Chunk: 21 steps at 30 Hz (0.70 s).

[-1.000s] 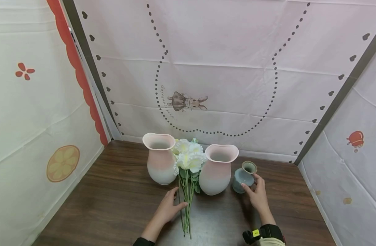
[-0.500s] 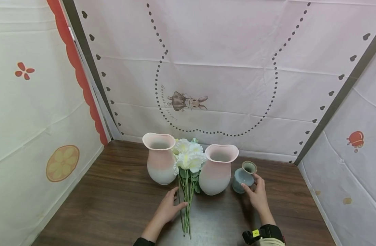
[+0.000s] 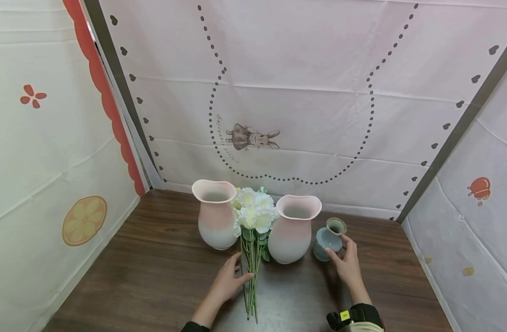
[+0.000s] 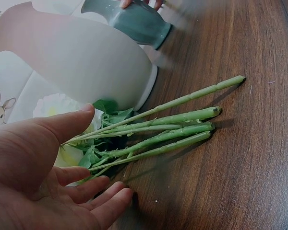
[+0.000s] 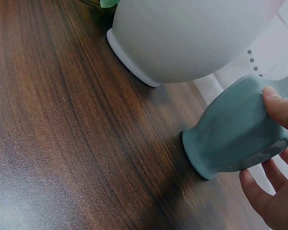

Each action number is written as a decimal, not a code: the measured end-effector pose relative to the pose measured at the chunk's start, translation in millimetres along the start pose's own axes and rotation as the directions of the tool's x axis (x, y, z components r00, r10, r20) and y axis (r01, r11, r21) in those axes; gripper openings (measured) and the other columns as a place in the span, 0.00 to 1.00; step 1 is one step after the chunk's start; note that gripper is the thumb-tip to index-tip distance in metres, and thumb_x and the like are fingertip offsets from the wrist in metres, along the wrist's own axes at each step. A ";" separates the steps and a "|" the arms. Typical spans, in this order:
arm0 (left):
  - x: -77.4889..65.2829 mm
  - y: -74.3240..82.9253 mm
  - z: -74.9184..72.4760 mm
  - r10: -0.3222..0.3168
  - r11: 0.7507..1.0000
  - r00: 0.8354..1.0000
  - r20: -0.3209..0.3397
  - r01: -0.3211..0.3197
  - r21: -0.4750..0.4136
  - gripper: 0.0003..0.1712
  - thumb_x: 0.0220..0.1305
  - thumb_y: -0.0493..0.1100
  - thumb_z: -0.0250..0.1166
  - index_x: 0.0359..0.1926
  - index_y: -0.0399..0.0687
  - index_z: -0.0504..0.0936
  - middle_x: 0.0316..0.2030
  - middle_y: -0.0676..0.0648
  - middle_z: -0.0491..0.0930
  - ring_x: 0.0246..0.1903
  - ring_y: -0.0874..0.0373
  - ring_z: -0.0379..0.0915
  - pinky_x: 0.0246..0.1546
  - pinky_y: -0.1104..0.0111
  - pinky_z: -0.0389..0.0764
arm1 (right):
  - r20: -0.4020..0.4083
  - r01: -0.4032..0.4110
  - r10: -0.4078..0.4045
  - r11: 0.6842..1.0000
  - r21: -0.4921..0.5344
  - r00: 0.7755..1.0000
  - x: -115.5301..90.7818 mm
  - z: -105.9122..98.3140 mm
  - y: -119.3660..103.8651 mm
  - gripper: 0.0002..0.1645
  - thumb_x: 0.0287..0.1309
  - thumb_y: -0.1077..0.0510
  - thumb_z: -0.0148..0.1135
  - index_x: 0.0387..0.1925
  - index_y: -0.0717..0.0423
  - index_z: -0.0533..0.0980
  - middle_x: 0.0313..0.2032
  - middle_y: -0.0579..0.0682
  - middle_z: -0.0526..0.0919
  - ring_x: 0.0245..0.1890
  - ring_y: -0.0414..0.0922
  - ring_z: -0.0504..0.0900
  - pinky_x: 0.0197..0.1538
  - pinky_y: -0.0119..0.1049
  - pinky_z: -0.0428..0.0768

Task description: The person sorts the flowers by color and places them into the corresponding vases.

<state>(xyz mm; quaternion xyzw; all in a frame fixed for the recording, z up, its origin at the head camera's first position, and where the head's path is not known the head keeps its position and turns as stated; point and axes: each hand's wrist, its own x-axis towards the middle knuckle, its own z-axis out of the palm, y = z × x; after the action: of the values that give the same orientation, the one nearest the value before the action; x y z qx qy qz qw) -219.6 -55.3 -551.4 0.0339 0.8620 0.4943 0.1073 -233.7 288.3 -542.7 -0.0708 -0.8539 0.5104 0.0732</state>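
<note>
My right hand (image 3: 348, 265) holds a small blue-grey vase (image 3: 325, 243) upright at the right of the table. In the right wrist view the thumb lies on the near side of that vase (image 4: 139, 21), and the other fingers curl along its opposite side. White artificial flowers (image 3: 255, 212) lie with their green stems (image 4: 177, 115) toward the person. My left hand (image 3: 225, 279) reaches around these stems, its thumb and fingers spread apart and relaxed. Two tall pink-and-white vases with wavy rims flank the blooms: a left vase (image 3: 217, 223) and a right vase (image 3: 292, 240).
Everything stands on a dark wood-grain table (image 3: 166, 276). Behind it hangs a pale cloth (image 3: 295, 120) with a printed rabbit, and further cloth walls close off both sides. The right pink vase stands between the bouquet and the small vase.
</note>
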 end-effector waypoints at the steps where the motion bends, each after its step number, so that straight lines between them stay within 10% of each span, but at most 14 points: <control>1: 0.1 0.0 0.2 -0.002 1.000 1.000 0.001 0.002 -0.011 0.48 0.62 0.49 0.71 0.73 0.31 0.57 0.68 0.24 0.62 0.61 0.31 0.71 0.56 0.43 0.78 | 0.000 0.000 0.000 1.000 0.002 1.000 0.1 0.0 0.2 0.42 0.69 0.59 0.59 0.73 0.67 0.49 0.70 0.71 0.51 0.70 0.70 0.57 0.69 0.63 0.67; 21: 1.3 -3.3 1.7 -0.009 0.987 1.000 0.007 0.010 -0.158 0.44 0.65 0.47 0.68 0.72 0.29 0.58 0.65 0.25 0.67 0.59 0.31 0.73 0.54 0.46 0.80 | -0.003 -0.003 0.003 1.000 0.025 1.000 -0.2 0.2 -0.4 0.42 0.68 0.60 0.60 0.73 0.67 0.50 0.70 0.70 0.52 0.70 0.70 0.57 0.69 0.64 0.66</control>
<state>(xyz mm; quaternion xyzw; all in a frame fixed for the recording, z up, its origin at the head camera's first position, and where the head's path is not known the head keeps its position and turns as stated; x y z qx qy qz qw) -220.4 -55.4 -555.2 0.0226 0.8198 0.5606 0.1148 -233.6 287.9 -542.5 -0.0720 -0.8473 0.5209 0.0745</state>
